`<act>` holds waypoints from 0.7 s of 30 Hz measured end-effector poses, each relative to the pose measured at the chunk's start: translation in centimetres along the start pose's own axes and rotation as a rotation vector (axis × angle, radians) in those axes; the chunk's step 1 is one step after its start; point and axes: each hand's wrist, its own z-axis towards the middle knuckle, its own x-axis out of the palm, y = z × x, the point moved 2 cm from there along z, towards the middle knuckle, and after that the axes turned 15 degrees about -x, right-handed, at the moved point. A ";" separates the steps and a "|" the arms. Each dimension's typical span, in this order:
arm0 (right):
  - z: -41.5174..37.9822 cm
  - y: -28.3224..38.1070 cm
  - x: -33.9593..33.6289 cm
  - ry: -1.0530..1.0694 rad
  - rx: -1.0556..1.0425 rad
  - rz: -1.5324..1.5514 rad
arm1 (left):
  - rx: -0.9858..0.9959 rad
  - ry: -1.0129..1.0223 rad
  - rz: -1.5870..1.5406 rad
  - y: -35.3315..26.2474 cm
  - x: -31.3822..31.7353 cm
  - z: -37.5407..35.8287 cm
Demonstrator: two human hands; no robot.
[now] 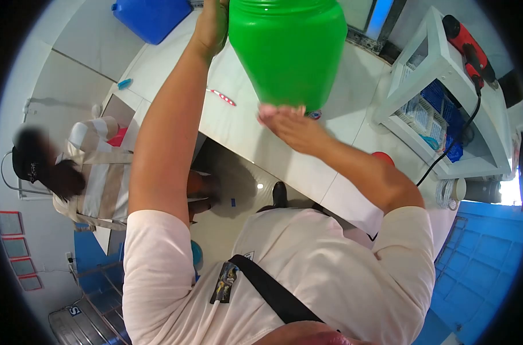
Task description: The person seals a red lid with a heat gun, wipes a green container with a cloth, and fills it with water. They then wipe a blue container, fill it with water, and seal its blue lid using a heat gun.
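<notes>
A large green plastic container (290,52) is at the top centre over the white counter, its upper part cut off by the frame. My left hand (214,26) is against its upper left side, fingers mostly hidden. By the container's lower edge is my right hand (293,127), its fingers blurred by motion, so their grip cannot be made out. A small round item (314,114) shows beside that edge. To the left, a red-and-white pen-like item (222,97) lies on the counter (227,123).
A blue container (152,20) stands at the upper left, near a small blue item (124,84). On the right, a white shelf (445,75) holds baskets, with a red-and-black tool (469,49) and cable on top. Another person (100,172) is at the left. A red round item (383,157) shows behind my right forearm.
</notes>
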 end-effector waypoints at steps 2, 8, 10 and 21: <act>-2.2 0.2 -0.2 0.127 -0.207 0.092 | 0.022 -0.067 0.027 0.2 -0.2 -0.1; 6.3 -13.1 -14.4 -0.498 0.222 -0.029 | 0.016 0.232 -0.041 0.5 -2.7 0.5; 8.3 -14.9 -16.7 -0.608 0.283 -0.031 | -0.017 0.513 -0.143 0.5 -1.6 0.1; -0.9 -19.8 -4.7 -1.001 0.738 0.855 | 0.128 -0.284 0.010 -0.3 2.6 -2.0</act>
